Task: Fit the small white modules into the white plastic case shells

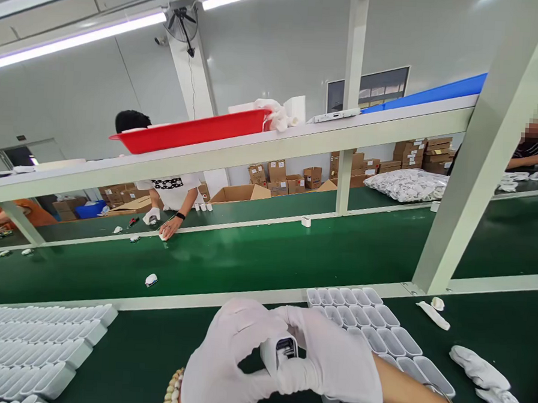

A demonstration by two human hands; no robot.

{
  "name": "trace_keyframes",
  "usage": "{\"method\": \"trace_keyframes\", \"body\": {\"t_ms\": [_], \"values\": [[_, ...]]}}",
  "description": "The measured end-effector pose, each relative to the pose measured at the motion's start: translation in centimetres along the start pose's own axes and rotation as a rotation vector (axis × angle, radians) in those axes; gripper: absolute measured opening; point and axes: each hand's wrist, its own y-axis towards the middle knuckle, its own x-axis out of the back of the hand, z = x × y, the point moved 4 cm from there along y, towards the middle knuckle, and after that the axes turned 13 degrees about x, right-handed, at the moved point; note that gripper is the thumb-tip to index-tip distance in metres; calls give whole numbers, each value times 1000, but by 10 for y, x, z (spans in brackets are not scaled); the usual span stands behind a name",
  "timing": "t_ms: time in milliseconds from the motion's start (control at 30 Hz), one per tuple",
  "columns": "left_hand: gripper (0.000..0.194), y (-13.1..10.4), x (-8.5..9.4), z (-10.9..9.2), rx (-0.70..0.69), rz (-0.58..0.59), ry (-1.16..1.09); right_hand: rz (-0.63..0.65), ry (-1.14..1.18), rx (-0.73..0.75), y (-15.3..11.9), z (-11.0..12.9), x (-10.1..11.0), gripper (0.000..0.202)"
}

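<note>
Both hands wear white gloves and meet at the bottom centre, in front of the dark green table. My left hand (231, 359) and my right hand (333, 355) hold a small white plastic housing (273, 353) between their fingertips. The housing's open end faces up and shows a dark part inside. Just behind my right hand stand rows of open white plastic cases (373, 318). At the left lie more rows of closely packed white cases (40, 349).
A green conveyor (248, 257) carries a white piece (151, 279) and another (306, 221). A slanted post (483, 152) rises at the right, near crumpled white gloves (481, 369). Overhead, a shelf holds a red tray (195, 131). Across the conveyor, a person (174, 193) handles a white piece.
</note>
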Motion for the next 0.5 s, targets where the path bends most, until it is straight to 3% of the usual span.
{"method": "trace_keyframes", "body": {"t_ms": [100, 300, 433, 500], "values": [[21, 0, -2, 1, 9, -1, -4, -9, 31, -67, 2, -3, -1, 27], [36, -12, -6, 11, -10, 13, -3, -51, 10, 1, 7, -23, 2, 31], [37, -9, -2, 30, 55, 85, -7, -121, -59, 56, 12, -29, 3, 59], [32, -4, -3, 51, 176, 114, -28, -216, -387, 24, 13, -32, 2, 79]]}}
